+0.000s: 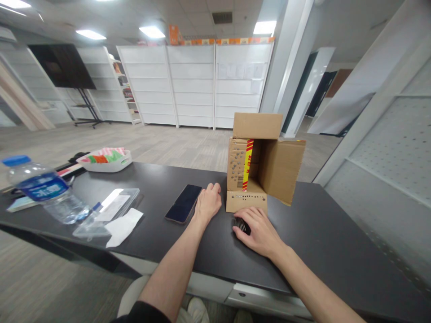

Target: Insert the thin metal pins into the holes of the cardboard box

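Observation:
An open cardboard box (236, 157) stands on its side on the dark table, its opening facing me and its flaps spread. Many small grey studs dot its left flap, and a row of small holes with a few studs crosses the lower flap. My left hand (209, 200) rests on the table left of the box, its fingers curled together; anything in them is hidden. My right hand (256, 226) curves over a small dark item with thin pale lines (241, 224), just in front of the lower flap. Its fingers and thumb close around this item, mostly covering it.
A black phone (183, 204) lies beside my left forearm. Farther left are a white paper piece (125, 226), a clear plastic case (129, 199), a tilted water bottle (43, 188) and a white basket (107, 166) of colourful packets. A perforated panel (393, 179) borders the right side.

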Available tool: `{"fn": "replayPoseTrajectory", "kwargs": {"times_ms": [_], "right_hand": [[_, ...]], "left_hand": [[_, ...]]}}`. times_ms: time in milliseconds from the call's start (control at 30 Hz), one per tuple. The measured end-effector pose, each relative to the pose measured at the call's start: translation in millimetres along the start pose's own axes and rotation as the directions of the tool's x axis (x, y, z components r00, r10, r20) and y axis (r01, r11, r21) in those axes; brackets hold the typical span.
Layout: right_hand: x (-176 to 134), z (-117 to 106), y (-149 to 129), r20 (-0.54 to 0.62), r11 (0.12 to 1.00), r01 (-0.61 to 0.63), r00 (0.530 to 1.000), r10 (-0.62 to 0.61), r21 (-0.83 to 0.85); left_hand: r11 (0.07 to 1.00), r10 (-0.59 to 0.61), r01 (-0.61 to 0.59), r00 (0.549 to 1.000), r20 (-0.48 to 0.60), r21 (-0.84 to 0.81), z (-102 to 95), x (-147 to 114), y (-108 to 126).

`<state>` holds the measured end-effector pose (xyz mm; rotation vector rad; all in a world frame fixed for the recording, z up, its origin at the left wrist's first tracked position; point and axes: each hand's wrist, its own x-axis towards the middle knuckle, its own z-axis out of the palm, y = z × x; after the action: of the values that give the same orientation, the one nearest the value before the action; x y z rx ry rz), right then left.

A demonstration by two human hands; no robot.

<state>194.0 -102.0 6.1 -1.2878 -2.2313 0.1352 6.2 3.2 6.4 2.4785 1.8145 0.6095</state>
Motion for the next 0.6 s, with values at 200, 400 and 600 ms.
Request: {"fn": "replayPoseTrajectory", "kwargs": {"times_ms": [200, 400, 600], "right_hand": [[-0.1, -0.5, -0.2, 0.021, 1.0, 0.015, 1.0, -0.015, -0.01], [1.4, -1.7, -2.2, 0.04, 0.999, 0.028, 0.999, -0.027, -0.031], [2.2, -3.2, -3.6, 0.055, 1.0, 0.018, 0.998, -0.017, -0.025]], "left_hand": [[1.0, -0.003, 0.003, 1.0, 0.009, -0.015, -1.4, 0.0, 0.8], [1.0, -0.006, 0.006, 1.0, 0.005, -0.014, -2.3, -0.4, 1.1], [1.0, -0.003, 0.003, 1.0, 0.0, 0.0, -0.6, 0.0, 0.7]]}}
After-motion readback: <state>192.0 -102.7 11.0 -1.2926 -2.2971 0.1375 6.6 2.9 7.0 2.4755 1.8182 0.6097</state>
